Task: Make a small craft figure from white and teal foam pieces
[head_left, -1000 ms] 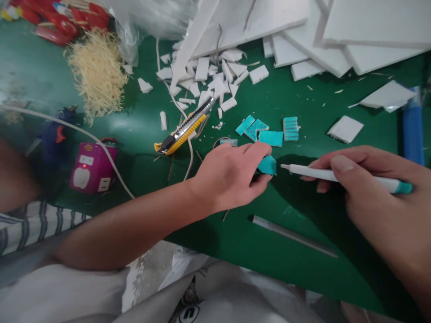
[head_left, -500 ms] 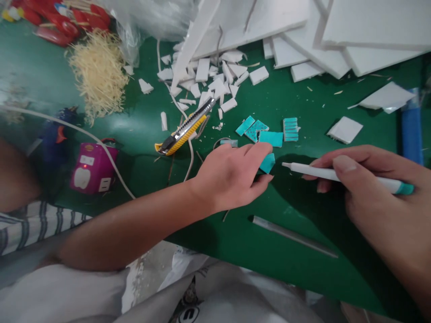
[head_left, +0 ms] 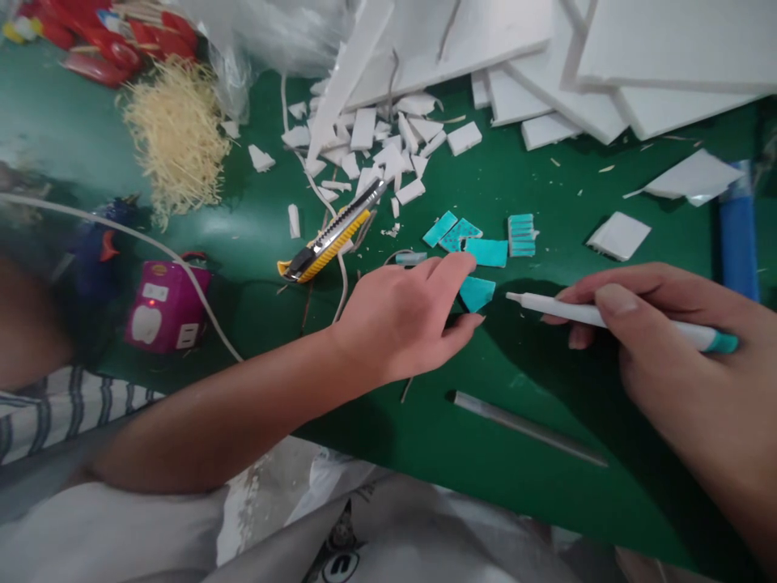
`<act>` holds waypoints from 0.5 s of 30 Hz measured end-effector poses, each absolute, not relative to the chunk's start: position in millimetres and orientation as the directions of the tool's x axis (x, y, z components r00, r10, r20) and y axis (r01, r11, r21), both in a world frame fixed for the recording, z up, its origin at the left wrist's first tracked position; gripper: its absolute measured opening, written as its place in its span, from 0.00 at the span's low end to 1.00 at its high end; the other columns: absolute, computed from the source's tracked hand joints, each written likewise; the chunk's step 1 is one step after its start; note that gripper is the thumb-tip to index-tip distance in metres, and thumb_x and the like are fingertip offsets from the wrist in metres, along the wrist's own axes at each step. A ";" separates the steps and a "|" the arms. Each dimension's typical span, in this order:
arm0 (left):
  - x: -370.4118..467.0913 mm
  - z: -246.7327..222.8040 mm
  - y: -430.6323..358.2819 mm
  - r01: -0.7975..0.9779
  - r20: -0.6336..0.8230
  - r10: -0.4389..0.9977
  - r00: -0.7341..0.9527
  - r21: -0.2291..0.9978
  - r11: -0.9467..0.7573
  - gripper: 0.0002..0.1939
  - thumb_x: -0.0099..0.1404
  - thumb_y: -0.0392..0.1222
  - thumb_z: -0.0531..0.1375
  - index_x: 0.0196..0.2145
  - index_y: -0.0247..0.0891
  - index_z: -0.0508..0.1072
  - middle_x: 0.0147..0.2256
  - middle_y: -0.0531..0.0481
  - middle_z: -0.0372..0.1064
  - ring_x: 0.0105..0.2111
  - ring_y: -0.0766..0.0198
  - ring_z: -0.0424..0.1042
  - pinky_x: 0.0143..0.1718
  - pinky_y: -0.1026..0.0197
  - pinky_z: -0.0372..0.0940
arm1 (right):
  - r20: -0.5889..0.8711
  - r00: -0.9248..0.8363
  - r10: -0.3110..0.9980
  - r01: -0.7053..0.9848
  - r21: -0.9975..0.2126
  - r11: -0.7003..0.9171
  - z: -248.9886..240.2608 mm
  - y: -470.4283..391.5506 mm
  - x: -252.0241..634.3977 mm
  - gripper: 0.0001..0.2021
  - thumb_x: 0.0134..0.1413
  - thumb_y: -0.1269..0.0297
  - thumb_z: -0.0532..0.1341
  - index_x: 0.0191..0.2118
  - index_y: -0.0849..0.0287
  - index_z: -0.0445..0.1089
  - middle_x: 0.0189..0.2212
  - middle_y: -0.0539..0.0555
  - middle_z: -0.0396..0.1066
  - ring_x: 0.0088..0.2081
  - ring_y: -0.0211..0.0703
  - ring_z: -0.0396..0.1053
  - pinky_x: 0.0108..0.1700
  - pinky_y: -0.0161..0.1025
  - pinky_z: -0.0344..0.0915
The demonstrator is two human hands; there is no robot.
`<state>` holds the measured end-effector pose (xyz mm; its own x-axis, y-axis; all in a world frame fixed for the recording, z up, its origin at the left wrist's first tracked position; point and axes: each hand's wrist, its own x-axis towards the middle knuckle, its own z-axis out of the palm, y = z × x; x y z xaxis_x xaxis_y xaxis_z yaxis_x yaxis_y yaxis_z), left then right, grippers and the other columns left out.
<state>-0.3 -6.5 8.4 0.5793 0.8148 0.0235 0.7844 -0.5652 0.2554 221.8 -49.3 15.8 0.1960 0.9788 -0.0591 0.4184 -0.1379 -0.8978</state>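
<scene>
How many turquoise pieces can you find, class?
5: a plain strip, a dotted piece beside it, a plain rectangle just below, a striped piece to its right, and an angular piece by the left hand. The hand may hide more.

This is looking like a craft workspace; whether a home or a workshop is housing it, the view is not settling. Beyond the left grip point(head_left: 401, 316), white offcuts point(head_left: 364, 129) are littering a green table point(head_left: 255, 235), and a yellow utility knife point(head_left: 333, 231) is lying among the near scraps. White boards point(head_left: 668, 40) are overlapping beyond the right grip point(head_left: 680, 380), which is holding a white pen point(head_left: 564, 308). Left of the left grip, a power outlet block point(head_left: 167, 312) is glowing red.
</scene>
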 end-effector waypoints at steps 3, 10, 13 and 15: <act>-0.8 7.4 -6.5 0.775 0.024 0.810 0.585 0.276 -0.568 0.18 0.66 0.49 0.64 0.49 0.38 0.73 0.25 0.57 0.69 0.24 0.64 0.70 0.26 0.63 0.55 | -0.062 0.184 0.981 0.419 -0.898 -0.135 16.7 -48.0 221.3 0.08 0.57 0.64 0.63 0.29 0.48 0.78 0.19 0.45 0.71 0.21 0.34 0.67 0.22 0.33 0.62; -3.5 4.8 -5.4 0.738 0.054 0.794 0.605 0.337 -0.585 0.16 0.65 0.47 0.65 0.48 0.38 0.73 0.24 0.59 0.66 0.23 0.65 0.68 0.26 0.63 0.55 | -0.052 0.177 0.983 0.448 -0.885 -0.127 16.6 -50.5 221.4 0.07 0.58 0.62 0.64 0.30 0.47 0.79 0.19 0.45 0.71 0.21 0.34 0.67 0.22 0.33 0.62; -3.7 5.3 -4.9 0.735 0.056 0.797 0.602 0.351 -0.580 0.19 0.65 0.47 0.65 0.50 0.36 0.72 0.25 0.59 0.66 0.23 0.66 0.68 0.26 0.64 0.56 | -0.050 0.175 0.983 0.457 -0.880 -0.126 16.1 -50.1 221.8 0.07 0.58 0.62 0.64 0.31 0.47 0.79 0.20 0.45 0.72 0.22 0.34 0.67 0.23 0.33 0.62; -4.1 5.6 -4.7 0.735 0.059 0.797 0.602 0.351 -0.581 0.18 0.65 0.46 0.65 0.49 0.36 0.72 0.25 0.59 0.66 0.23 0.66 0.68 0.26 0.64 0.56 | -0.050 0.170 0.984 0.460 -0.879 -0.124 16.2 -49.4 221.5 0.07 0.58 0.62 0.64 0.31 0.47 0.79 0.20 0.45 0.71 0.21 0.34 0.67 0.22 0.33 0.62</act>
<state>-4.1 -4.7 5.6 0.6017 0.7966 0.0586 0.7346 -0.5807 0.3509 221.5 -49.4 16.2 0.1702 0.9842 -0.0495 0.4604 -0.1239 -0.8791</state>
